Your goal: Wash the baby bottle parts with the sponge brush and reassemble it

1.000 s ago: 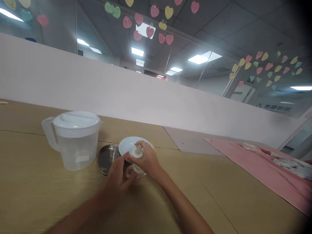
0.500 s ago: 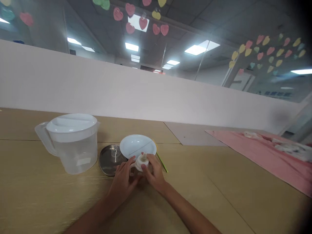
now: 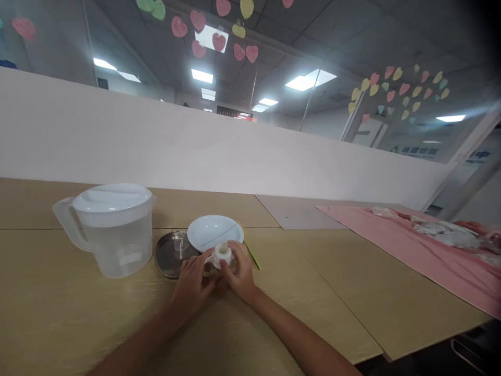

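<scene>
Low over the table, a baby bottle (image 3: 223,254) with a white collar, a clear teat and a side handle stands upright between my hands. My left hand (image 3: 194,282) closes round its handle on the left. Fingers of my right hand (image 3: 240,272) wrap the collar from the right, thumb in front. The bottle's lower body is mostly hidden by the hands. Just behind it lies a white bowl (image 3: 211,230) with a thin straight stick or line across it. To the left, a dark metal tray (image 3: 166,258) holds a small clear cup (image 3: 180,242).
A lidded translucent pitcher (image 3: 119,235) stands at the left with its handle outward. Beside the bowl lies a thin green stick (image 3: 252,255). A pink cloth (image 3: 376,235) with crumpled plastic-like items covers the right side. Behind the table (image 3: 305,308) runs a white low wall (image 3: 195,151).
The camera has turned slightly right, so everything sits a little further left. Both hands stay on the baby bottle; the right-hand fingers have shifted slightly round the collar.
</scene>
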